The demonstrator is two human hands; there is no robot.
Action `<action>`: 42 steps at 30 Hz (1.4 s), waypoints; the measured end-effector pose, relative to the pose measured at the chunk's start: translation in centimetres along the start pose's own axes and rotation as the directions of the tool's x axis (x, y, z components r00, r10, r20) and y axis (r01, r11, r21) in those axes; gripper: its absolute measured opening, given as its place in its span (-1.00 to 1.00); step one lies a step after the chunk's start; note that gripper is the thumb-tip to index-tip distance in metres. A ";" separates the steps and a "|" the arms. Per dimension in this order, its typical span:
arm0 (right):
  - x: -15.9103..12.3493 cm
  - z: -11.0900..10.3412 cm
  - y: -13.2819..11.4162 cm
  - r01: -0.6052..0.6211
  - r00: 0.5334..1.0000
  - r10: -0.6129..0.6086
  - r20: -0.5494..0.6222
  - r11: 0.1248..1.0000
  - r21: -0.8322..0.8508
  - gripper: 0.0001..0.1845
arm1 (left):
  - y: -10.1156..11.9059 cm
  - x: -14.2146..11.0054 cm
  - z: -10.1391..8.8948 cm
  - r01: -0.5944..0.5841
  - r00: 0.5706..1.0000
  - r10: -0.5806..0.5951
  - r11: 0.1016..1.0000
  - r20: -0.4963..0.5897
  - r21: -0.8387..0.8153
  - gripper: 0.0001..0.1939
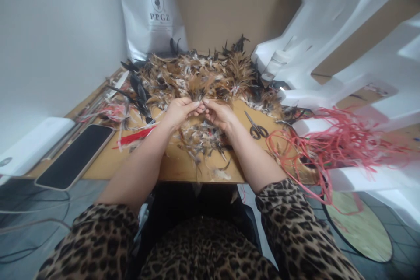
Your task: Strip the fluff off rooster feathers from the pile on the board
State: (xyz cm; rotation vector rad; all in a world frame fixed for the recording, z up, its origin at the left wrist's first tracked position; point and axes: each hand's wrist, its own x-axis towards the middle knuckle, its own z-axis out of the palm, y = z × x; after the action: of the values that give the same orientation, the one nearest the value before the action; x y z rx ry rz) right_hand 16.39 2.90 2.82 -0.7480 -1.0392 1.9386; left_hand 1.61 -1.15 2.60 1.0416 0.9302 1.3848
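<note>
From my left, a phone (75, 156) lies near the tabletop's (116, 168) edge. My left hand (182, 113) and right hand (217, 114) meet with fingertips pinched, seemingly on a small brown feather tuft (197, 92), before the feather pile (183, 70). Scissors (257, 129) lie right, beside pink ribbon strands (341, 140).

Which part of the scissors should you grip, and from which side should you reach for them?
Best gripped by the dark loops of the scissors, coming from the person's near side. They lie on the table with the blades pointing away and the loops nearer the person. Red strings lie close on the right, so keep just left of them.
</note>
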 end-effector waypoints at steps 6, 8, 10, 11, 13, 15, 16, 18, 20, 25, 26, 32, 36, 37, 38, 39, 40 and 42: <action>0.1 -0.1 0.0 0.117 0.993 -0.115 0.035 0.992 -0.052 -0.65 | -0.2 -0.1 -0.1 0.063 0.996 -0.059 0.997 0.068 -0.049 -0.78; 0.0 -0.1 -0.2 0.152 0.988 -0.151 0.020 0.985 -0.086 -0.62 | -0.2 0.1 -0.4 0.097 0.995 -0.093 0.989 0.040 -0.108 -0.80; -0.1 -0.1 -0.4 0.183 0.983 -0.185 -0.006 0.973 -0.140 -0.58 | -0.2 0.3 -0.6 0.139 0.990 -0.140 0.979 0.004 -0.146 -0.83; -0.1 -0.1 -0.4 0.198 0.979 -0.205 -0.019 0.963 -0.182 -0.57 | -0.2 0.4 -0.7 0.161 0.987 -0.164 0.975 -0.004 -0.153 -0.84; -0.2 -0.2 -0.4 0.235 0.965 -0.258 -0.044 0.930 -0.284 -0.59 | -0.3 0.5 -0.8 0.195 0.980 -0.197 0.970 0.000 -0.145 -0.86; -0.2 -0.2 -0.3 0.268 0.947 -0.315 -0.061 0.883 -0.385 -0.64 | -0.3 0.4 -0.7 0.225 0.974 -0.224 0.967 0.021 -0.119 -0.87; -0.2 -0.2 -0.2 0.283 0.938 -0.341 -0.068 0.861 -0.423 -0.66 | -0.4 0.4 -0.6 0.238 0.971 -0.236 0.966 0.032 -0.104 -0.86; -0.4 -0.2 -0.3 0.303 0.919 -0.386 -0.082 0.823 -0.481 -0.68 | -0.4 0.2 -0.5 0.261 0.965 -0.258 0.962 0.046 -0.081 -0.86; -0.7 0.1 -0.4 0.305 0.905 -0.414 -0.100 0.793 -0.528 -0.68 | -0.3 0.1 -0.4 0.272 0.962 -0.269 0.960 0.051 -0.069 -0.86; -0.9 0.6 -0.5 0.276 0.914 -0.387 -0.120 0.811 -0.516 -0.70 | -0.3 0.2 -0.4 0.266 0.963 -0.262 0.962 0.069 -0.061 -0.88; -0.8 0.6 -0.5 0.262 0.928 -0.351 -0.122 0.851 -0.454 -0.70 | -0.3 0.2 -0.5 0.260 0.965 -0.256 0.963 0.066 -0.067 -0.87; 0.0 -0.4 -0.3 0.157 0.983 -0.167 -0.072 0.979 -0.128 -0.67 | -0.4 0.5 -0.7 0.284 0.958 -0.287 0.946 0.005 -0.154 -0.94; 0.0 -0.8 -0.5 0.184 0.982 -0.188 -0.018 0.974 -0.134 -0.70 | -0.2 0.3 -0.6 0.371 0.928 -0.357 0.912 0.106 -0.176 -0.94; 0.0 -0.8 -0.5 0.182 0.983 -0.185 -0.009 0.974 -0.133 -0.70 | -0.1 0.3 -0.6 0.386 0.921 -0.368 0.905 0.126 -0.179 -0.94; -0.1 -0.8 -0.6 0.177 0.984 -0.179 -0.004 0.976 -0.127 -0.70 | -0.1 0.2 -0.6 0.396 0.917 -0.375 0.900 0.137 -0.183 -0.94; -0.1 -0.8 -0.6 0.169 0.985 -0.170 0.003 0.979 -0.116 -0.69 | -0.1 0.2 -0.6 0.401 0.914 -0.379 0.897 0.144 -0.188 -0.94; -0.2 -0.8 -0.7 0.161 0.987 -0.161 0.011 0.981 -0.104 -0.68 | 0.0 0.1 -0.6 0.404 0.913 -0.380 0.894 0.149 -0.192 -0.93; -0.2 -0.8 -0.7 0.149 0.988 -0.146 0.042 0.985 -0.092 -0.67 | -0.1 0.1 -0.6 0.409 0.910 -0.382 0.890 0.164 -0.199 -0.92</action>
State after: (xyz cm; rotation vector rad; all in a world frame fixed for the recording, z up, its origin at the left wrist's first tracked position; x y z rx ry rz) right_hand 17.43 3.27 3.05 -0.6715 -1.1809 1.7920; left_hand 1.01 -1.00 2.36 0.7021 0.8164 1.0443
